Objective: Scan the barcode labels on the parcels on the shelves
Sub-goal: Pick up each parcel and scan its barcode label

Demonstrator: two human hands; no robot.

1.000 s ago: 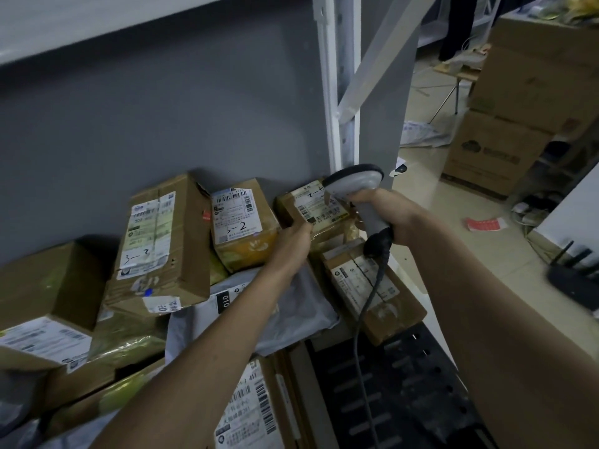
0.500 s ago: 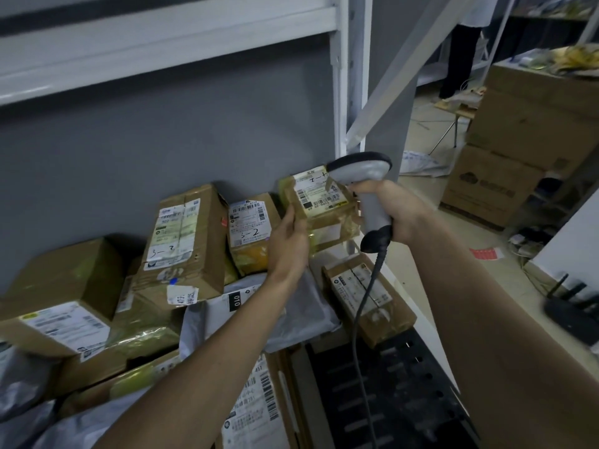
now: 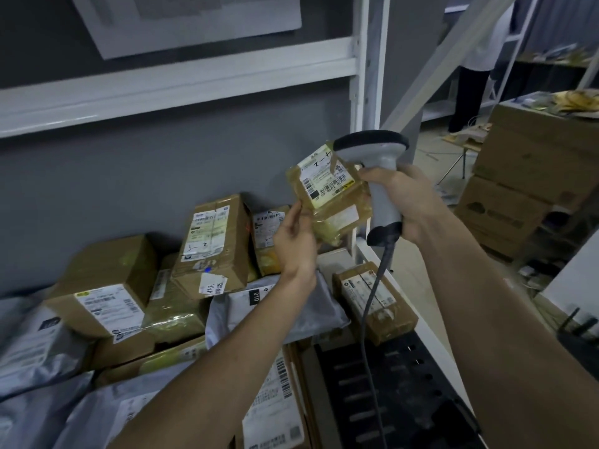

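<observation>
Parcel wrapped in brown cardboard and glossy yellowish tape (image 3: 334, 202) is being held up in the air above the shelf, its white barcode label (image 3: 325, 176) facing the camera. Its long axis is running from lower right to upper left, tilted, with the label on the upper half. The left hand (image 3: 296, 241) is pinching the parcel's lower left edge between thumb and curled fingers. The right hand (image 3: 406, 205) is gripping the handle of a grey handheld barcode scanner (image 3: 377, 176), fingers wrapped round it; the scanner's dark-rimmed head is sitting just beside the parcel's upper right corner, overlapping the label's edge. A grey cable (image 3: 372, 303) is hanging down from the handle.

Below, on the shelf, a tall brown cardboard box (image 3: 214, 251) is leaning against the grey back wall (image 3: 129, 189), a smaller taped box (image 3: 267, 241) beside it partly hidden by the left hand. A grey plastic mailer bag (image 3: 324, 315) is lying under the left wrist, and a flat brown box (image 3: 376, 303) is lying to its right, crossed by the cable. A white shelf upright (image 3: 369, 92) is standing behind the scanner.
</observation>
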